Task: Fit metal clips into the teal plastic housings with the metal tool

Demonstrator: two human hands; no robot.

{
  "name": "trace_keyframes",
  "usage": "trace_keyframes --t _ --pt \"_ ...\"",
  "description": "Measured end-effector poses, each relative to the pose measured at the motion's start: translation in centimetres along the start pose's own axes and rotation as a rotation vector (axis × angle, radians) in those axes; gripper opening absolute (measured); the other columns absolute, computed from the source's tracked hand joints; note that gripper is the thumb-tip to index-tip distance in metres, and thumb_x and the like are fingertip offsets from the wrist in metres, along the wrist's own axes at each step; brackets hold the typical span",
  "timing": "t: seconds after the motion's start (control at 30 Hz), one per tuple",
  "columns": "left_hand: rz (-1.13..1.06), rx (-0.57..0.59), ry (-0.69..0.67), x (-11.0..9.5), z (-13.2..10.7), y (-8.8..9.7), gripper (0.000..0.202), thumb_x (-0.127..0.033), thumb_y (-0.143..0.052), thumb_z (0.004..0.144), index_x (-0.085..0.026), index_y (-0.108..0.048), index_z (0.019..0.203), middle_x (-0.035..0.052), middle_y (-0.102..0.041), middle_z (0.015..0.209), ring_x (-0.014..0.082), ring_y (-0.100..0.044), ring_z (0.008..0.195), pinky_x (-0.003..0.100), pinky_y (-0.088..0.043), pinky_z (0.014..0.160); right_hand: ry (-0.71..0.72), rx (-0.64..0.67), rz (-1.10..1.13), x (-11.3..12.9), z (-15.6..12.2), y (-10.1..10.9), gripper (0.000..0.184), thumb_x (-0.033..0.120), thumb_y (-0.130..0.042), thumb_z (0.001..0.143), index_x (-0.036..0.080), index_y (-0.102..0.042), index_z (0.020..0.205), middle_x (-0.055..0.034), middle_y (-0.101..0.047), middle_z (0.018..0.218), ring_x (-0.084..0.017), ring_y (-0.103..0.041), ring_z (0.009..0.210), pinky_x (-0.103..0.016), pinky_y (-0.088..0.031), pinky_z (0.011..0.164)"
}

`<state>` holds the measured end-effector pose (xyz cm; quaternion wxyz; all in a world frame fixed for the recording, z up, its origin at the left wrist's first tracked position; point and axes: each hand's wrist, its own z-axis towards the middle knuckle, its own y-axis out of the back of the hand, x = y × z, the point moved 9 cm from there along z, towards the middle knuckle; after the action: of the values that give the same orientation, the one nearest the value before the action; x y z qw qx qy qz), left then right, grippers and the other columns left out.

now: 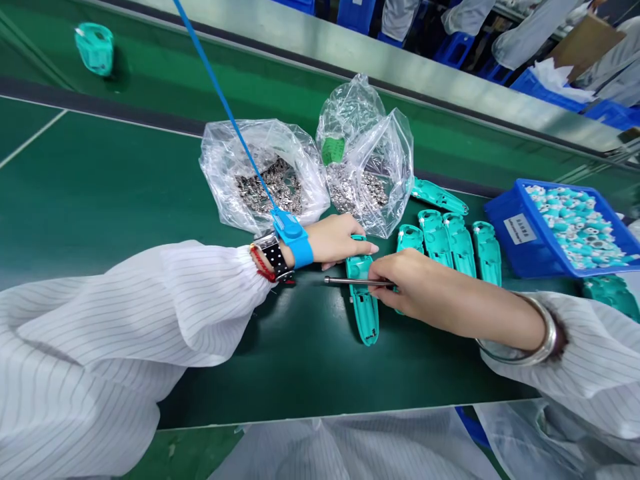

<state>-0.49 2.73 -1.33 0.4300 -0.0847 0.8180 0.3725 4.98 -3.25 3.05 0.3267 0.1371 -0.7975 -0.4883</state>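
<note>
My left hand [339,240] lies with fingers together across the top of a teal plastic housing [364,307] that rests on the green table, pressing it down. My right hand [407,279] is closed in a pinch on a thin metal rod tool [350,282], which points left across the same housing. A blue wrist strap [294,235] with a blue cord sits on my left wrist. A silver bangle [543,337] circles my right wrist.
Two clear plastic bags [267,177] [367,167] hold small metal parts behind my hands. Several more teal housings [453,243] lie in a row to the right. A blue bin [517,230] holds small teal and white pieces. A teal part [95,47] sits far left. Other people stand beyond the metal rail.
</note>
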Motion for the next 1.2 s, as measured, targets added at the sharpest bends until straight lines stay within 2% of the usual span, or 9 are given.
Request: trace_keyframes --t 0.07,0.13,0.27,0.33,0.5,0.67,0.87,1.07,1.2 --pt "-0.003 -0.016 -0.015 -0.1 0.0 0.1 0.037 -0.046 -0.048 0.080 -0.015 -0.045 0.061 -0.0041 -0.042 0.035 0.0069 -0.042 0.032 0.018 -0.031 0.041 -0.073 0.026 0.026 -0.6 0.3 0.6 0.014 0.020 -0.049 0.081 0.016 -0.058 0.071 0.0027 -0.052 0.057 -0.003 -0.039 0.050 -0.018 -0.025 0.049" --pt "-0.025 0.002 -0.040 -0.4 -0.1 0.0 0.034 -0.043 -0.049 0.080 -0.015 -0.045 0.062 -0.0047 -0.043 0.037 0.0065 -0.042 0.032 0.017 -0.030 0.041 -0.166 0.006 0.044 -1.5 0.7 2.0 0.009 0.018 -0.054 0.077 0.015 -0.061 0.072 0.0030 -0.054 0.057 -0.003 -0.040 0.048 -0.018 -0.027 0.050" --pt "-0.057 0.049 -0.025 -0.3 -0.2 -0.3 0.034 -0.044 -0.047 0.083 -0.016 -0.044 0.065 -0.0058 -0.040 0.033 0.0060 -0.039 0.029 0.017 -0.032 0.042 -0.220 -0.170 0.031 -3.6 2.0 5.9 0.006 0.018 -0.060 0.074 0.014 -0.065 0.073 -0.0001 -0.062 0.070 -0.006 -0.051 0.063 -0.020 -0.035 0.062" --pt "-0.070 0.042 -0.023 -0.1 -0.2 -0.3 0.037 -0.047 -0.046 0.083 -0.016 -0.043 0.063 -0.0057 -0.040 0.033 0.0057 -0.038 0.029 0.017 -0.033 0.043 -0.217 -0.223 0.048 -4.7 3.1 6.7 0.008 0.021 -0.062 0.074 0.013 -0.065 0.074 -0.0009 -0.063 0.075 -0.008 -0.053 0.067 -0.021 -0.035 0.065" --pt "-0.077 0.052 0.017 1.0 0.1 -0.6 0.042 -0.057 -0.046 0.079 -0.017 -0.045 0.067 -0.0050 -0.042 0.034 0.0084 -0.039 0.029 0.019 -0.031 0.039 -0.232 -0.286 -0.071 -6.0 5.3 5.7 0.014 0.025 -0.064 0.074 0.013 -0.066 0.081 -0.0028 -0.060 0.077 -0.009 -0.049 0.070 -0.022 -0.032 0.065" --pt "-0.055 0.040 -0.017 0.7 0.0 -0.6 0.042 -0.057 -0.045 0.080 -0.017 -0.043 0.066 -0.0051 -0.041 0.033 0.0086 -0.039 0.029 0.020 -0.032 0.040 -0.284 -0.260 -0.157 -6.4 5.8 4.4 0.014 0.024 -0.061 0.074 0.014 -0.065 0.084 -0.0034 -0.059 0.081 -0.010 -0.045 0.073 -0.023 -0.028 0.065" --pt "-0.045 0.037 0.009 0.6 -0.1 -0.5 0.042 -0.057 -0.045 0.079 -0.017 -0.044 0.066 -0.0049 -0.040 0.032 0.0089 -0.039 0.029 0.020 -0.032 0.040 -0.282 -0.287 -0.194 -6.7 5.9 4.1 0.015 0.021 -0.050 0.079 0.012 -0.060 0.072 -0.0040 -0.054 0.075 -0.008 -0.037 0.066 -0.023 -0.025 0.063" --pt "-0.094 0.053 -0.004 0.5 -0.1 -0.6 0.046 -0.061 -0.046 0.078 -0.017 -0.044 0.066 -0.0047 -0.041 0.033 0.0077 -0.038 0.029 0.018 -0.032 0.039 -0.257 -0.349 -0.001 -5.4 4.1 5.8 0.018 0.024 -0.052 0.081 0.010 -0.061 0.075 -0.0027 -0.055 0.071 -0.006 -0.039 0.062 -0.021 -0.027 0.061" --pt "-0.123 0.057 -0.001 0.1 -0.4 -0.4 0.036 -0.051 -0.047 0.082 -0.016 -0.048 0.071 -0.0057 -0.042 0.035 0.0071 -0.039 0.030 0.017 -0.032 0.039 -0.250 -0.203 0.232 -4.1 2.4 5.7 0.016 0.024 -0.058 0.076 0.011 -0.066 0.074 0.0003 -0.056 0.065 -0.003 -0.033 0.053 -0.019 -0.026 0.053"
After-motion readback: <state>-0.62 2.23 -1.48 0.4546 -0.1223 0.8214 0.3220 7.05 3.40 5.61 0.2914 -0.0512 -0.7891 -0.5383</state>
